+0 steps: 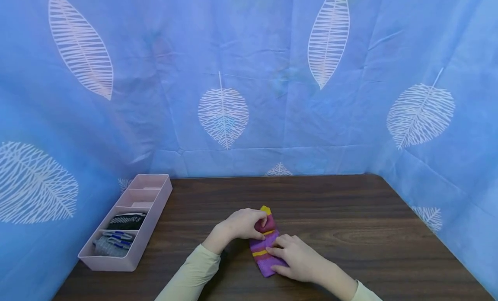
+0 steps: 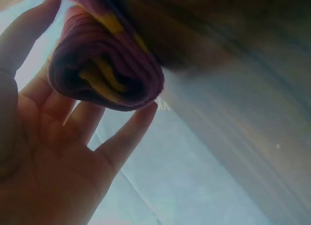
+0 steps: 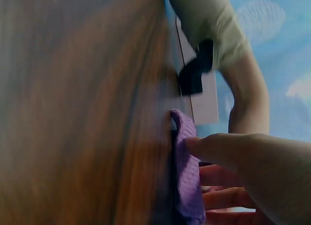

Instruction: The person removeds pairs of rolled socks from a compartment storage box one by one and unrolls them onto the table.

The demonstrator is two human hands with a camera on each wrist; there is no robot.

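Note:
A knitted sock (image 1: 261, 257), purple and maroon with yellow stripes, lies lengthwise on the table with its near end flat. My left hand (image 1: 244, 223) is at its far part, thumb and fingers curled around a thick bulge of it. From the left wrist view, that part of the sock (image 2: 107, 74) appears as a layered roll with yellow inside, the left fingers (image 2: 127, 137) reaching around its far side. On the flat near part rests my right hand (image 1: 297, 258), fingers spread over the fabric. Its thumb (image 3: 204, 146) touches the purple edge in the right wrist view.
A pink divided box (image 1: 149, 225) stands at the table's left side. One compartment holds a dark folded sock (image 1: 126, 221), and the nearest one grey bundled socks (image 1: 113, 244) with blue trim. Blue leaf-print curtain (image 1: 264, 119) borders the wooden table (image 1: 350, 214).

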